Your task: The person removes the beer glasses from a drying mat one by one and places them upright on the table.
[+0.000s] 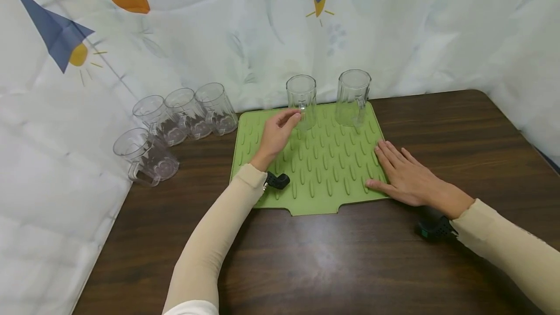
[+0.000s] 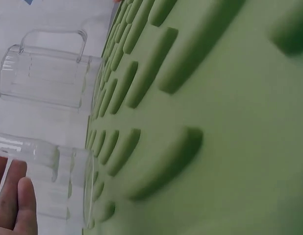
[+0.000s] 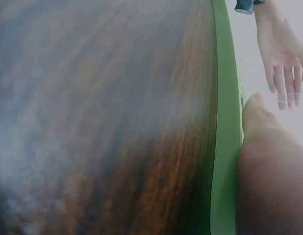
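Observation:
Near a clear glass mug (image 1: 302,98) on a green ridged mat (image 1: 315,174), my left hand (image 1: 280,132) has its fingertips at the mug's near side. In the left wrist view its fingers (image 2: 16,200) look fairly straight beside that glass mug (image 2: 68,181). Whether they touch the glass is hard to tell. A second glass mug (image 1: 353,96) stands to the right on the mat, its handle showing in the left wrist view. My right hand (image 1: 404,176) lies flat with fingers extended over the mat's right edge.
Several more clear glass mugs (image 1: 211,108) stand on the dark wooden table (image 1: 306,266) left of the mat, one nearer (image 1: 148,157) than the others. A patterned white curtain (image 1: 262,28) hangs along the back and left side.

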